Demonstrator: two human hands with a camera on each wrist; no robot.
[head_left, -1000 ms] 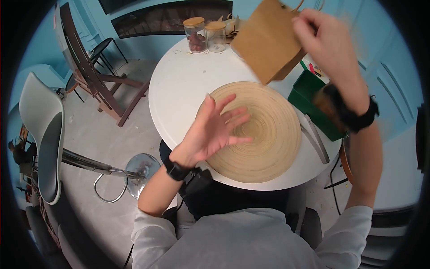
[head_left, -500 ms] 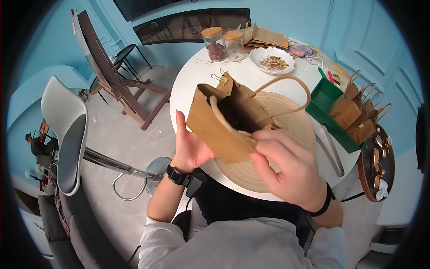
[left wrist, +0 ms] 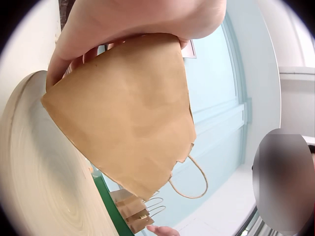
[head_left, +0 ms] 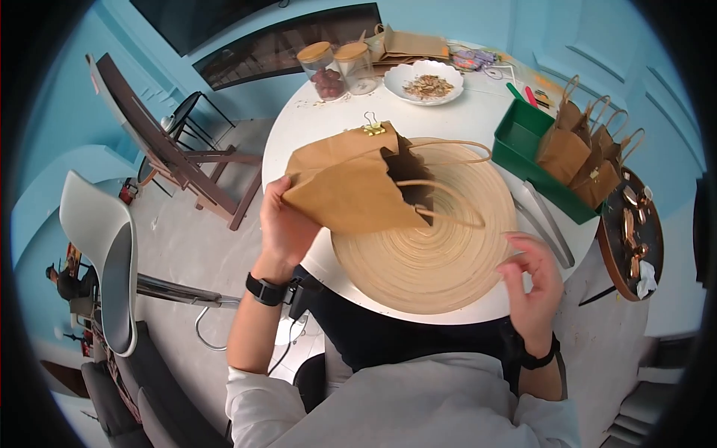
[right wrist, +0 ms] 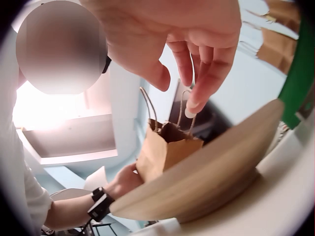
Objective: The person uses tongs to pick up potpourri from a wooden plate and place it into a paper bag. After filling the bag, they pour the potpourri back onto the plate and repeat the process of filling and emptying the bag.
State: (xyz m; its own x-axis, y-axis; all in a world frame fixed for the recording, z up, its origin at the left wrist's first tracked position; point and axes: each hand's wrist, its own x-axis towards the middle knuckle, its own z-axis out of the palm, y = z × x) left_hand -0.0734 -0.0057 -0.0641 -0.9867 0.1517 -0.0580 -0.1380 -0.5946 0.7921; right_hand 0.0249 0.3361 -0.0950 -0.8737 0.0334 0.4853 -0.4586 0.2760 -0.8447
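Note:
The left hand (head_left: 287,228) grips the bottom end of a brown paper bag (head_left: 351,187), which lies tilted on its side above the round woven mat (head_left: 448,276). The bag's open mouth and two loop handles point right, and a gold binder clip (head_left: 373,129) sits on its upper edge. In the left wrist view the bag (left wrist: 133,113) fills the middle, the hand (left wrist: 133,19) curled round its base. Apart from the bag, the right hand (head_left: 534,287) hovers by the mat's right edge with relaxed, bent fingers and nothing in them; the right wrist view shows the hand (right wrist: 182,49) holding nothing.
A green box (head_left: 515,138) with several small paper bags (head_left: 567,153) stands at the right, metal tongs (head_left: 544,224) beside it. Farther back are a white bowl (head_left: 403,93) of dried pieces, two lidded jars (head_left: 326,84) and flat brown bags (head_left: 411,46). A side tray (head_left: 616,231) stands far right.
The bag came from the back right to above the mat and has tipped over, its mouth now facing right. The left hand has taken hold of its base; the right hand has let go and moved right.

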